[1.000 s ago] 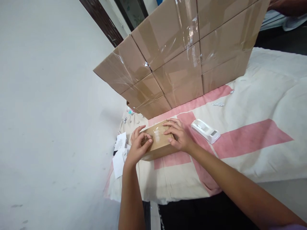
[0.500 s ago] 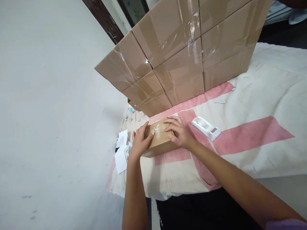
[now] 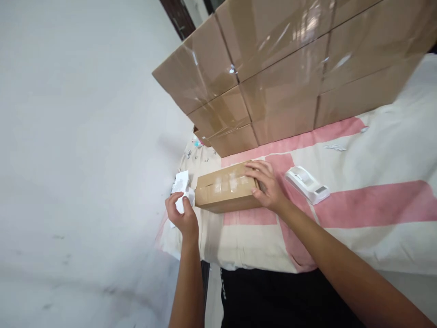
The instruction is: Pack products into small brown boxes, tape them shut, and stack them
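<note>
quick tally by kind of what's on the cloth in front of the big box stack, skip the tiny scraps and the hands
small taped cardboard box: 1, with the right hand on its end
white tape dispenser: 1
white paper slips: 2 showing, one in the left hand; more may lie hidden beneath
Total: 4

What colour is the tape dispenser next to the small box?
White tape dispenser, clearest in head view.

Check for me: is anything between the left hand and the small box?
Only the slips: the left hand pinches one just beside the left end of the box. The right hand rests on the other end. Nothing else visible is in between.
</note>
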Available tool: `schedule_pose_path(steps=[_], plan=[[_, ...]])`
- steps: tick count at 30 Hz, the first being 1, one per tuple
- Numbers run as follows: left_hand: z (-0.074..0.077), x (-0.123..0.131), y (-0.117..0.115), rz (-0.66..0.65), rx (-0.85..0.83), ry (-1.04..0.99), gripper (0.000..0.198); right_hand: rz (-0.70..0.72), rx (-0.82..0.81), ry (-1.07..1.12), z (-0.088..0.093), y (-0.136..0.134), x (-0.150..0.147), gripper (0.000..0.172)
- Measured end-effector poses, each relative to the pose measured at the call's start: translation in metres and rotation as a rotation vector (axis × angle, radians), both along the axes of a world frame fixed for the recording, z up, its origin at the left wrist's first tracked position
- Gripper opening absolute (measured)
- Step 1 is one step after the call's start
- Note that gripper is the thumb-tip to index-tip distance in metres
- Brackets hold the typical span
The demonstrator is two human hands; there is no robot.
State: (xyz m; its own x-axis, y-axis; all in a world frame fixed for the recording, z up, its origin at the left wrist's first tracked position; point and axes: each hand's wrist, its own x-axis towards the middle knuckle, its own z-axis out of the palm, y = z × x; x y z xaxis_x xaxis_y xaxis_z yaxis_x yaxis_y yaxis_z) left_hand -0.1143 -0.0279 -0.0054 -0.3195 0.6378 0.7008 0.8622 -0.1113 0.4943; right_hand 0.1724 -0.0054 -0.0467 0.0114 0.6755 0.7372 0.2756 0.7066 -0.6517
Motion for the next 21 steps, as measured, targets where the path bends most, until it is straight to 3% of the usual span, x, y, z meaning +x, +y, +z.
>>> schedule_pose_path(steps=[2, 4, 6, 8, 11, 14, 21], plan=[[-0.016, -0.031, -0.013, 0.139, -0.148, -0.010, 0.025, 0.021, 0.004, 0.019, 0.001, 0.000, 0.001, 0.056], [-0.031, -0.061, -0.021, 0.257, -0.307, -0.038, 0.049, 0.015, -0.002, 0.082, 0.000, 0.000, 0.002, 0.066], [-0.043, -0.084, -0.023, 0.364, -0.463, -0.074, 0.076, -0.018, -0.035, 0.171, -0.001, 0.002, 0.002, 0.066], [-0.053, -0.100, -0.022, 0.404, -0.574, -0.097, 0.091, -0.063, -0.085, 0.260, -0.003, 0.004, 0.003, 0.063], [-0.062, -0.113, -0.018, 0.360, -0.610, -0.087, 0.076, -0.108, -0.151, 0.374, -0.008, 0.008, 0.004, 0.058], [-0.064, -0.121, -0.012, 0.332, -0.513, -0.075, 0.051, -0.130, -0.188, 0.440, -0.014, 0.012, 0.005, 0.051], [-0.043, -0.152, 0.003, 0.344, -0.160, -0.251, 0.041, -0.161, -0.239, 0.476, -0.019, 0.015, 0.006, 0.040]])
